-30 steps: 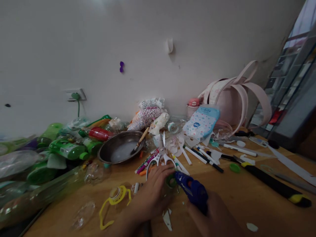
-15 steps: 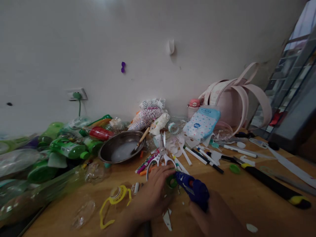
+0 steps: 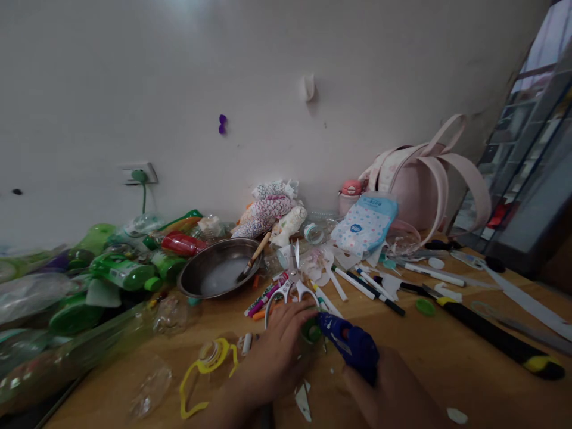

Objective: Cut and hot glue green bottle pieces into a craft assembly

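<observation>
My right hand [image 3: 388,390] is wrapped round the handle of a blue hot glue gun [image 3: 351,344], whose front end points up and left. At the nozzle end a small green round plastic piece [image 3: 311,331] shows, and the fingers of my left hand [image 3: 277,345] close on it from the left. Part of that piece and the nozzle tip are hidden. Just beyond my left hand lie white-handled scissors [image 3: 293,275] with their blades apart. Below the hands is a white scrap [image 3: 302,402]. A yellow cut plastic strip [image 3: 217,356] lies left of my left wrist.
A metal bowl [image 3: 187,277] with cloudy liquid and a brush [image 3: 257,253] stands behind. Green bottles [image 3: 123,271] crowd the left. Markers [image 3: 353,281], a black-and-yellow utility knife [image 3: 491,333] and a green cap [image 3: 424,307] lie right. A pink backpack [image 3: 409,190] stands against the wall.
Hardly anything differs. The view has tilted very slightly; both hands keep the same hold, with the glue gun still against the green piece.
</observation>
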Demonstrator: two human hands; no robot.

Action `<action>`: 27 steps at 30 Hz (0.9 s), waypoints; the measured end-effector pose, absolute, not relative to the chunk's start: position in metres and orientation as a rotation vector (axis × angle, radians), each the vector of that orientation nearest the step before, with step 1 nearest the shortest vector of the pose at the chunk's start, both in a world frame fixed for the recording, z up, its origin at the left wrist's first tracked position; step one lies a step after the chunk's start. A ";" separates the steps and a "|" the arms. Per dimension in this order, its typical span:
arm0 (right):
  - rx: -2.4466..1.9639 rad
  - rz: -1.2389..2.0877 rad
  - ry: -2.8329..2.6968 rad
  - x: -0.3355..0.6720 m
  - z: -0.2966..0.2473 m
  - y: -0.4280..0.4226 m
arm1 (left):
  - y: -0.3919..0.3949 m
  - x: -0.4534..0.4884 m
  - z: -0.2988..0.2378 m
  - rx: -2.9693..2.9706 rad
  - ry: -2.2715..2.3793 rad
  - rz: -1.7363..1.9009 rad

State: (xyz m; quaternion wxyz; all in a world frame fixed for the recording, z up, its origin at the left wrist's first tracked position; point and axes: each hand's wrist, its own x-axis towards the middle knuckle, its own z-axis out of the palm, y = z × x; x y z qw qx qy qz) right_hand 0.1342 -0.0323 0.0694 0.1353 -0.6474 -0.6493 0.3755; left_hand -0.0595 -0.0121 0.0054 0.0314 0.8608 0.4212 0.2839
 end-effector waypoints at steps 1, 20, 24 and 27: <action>-1.876 1.089 -1.886 0.134 0.071 -0.032 | -0.012 -0.060 0.005 2.653 1.301 0.879; -1.863 1.139 -1.859 0.134 0.073 -0.033 | -0.012 -0.062 0.004 2.606 1.303 0.872; -1.852 1.095 -1.877 0.135 0.069 -0.033 | -0.012 -0.061 0.006 2.592 1.288 0.878; -1.842 1.089 -1.890 0.135 0.067 -0.033 | -0.012 -0.060 0.007 2.610 1.294 0.879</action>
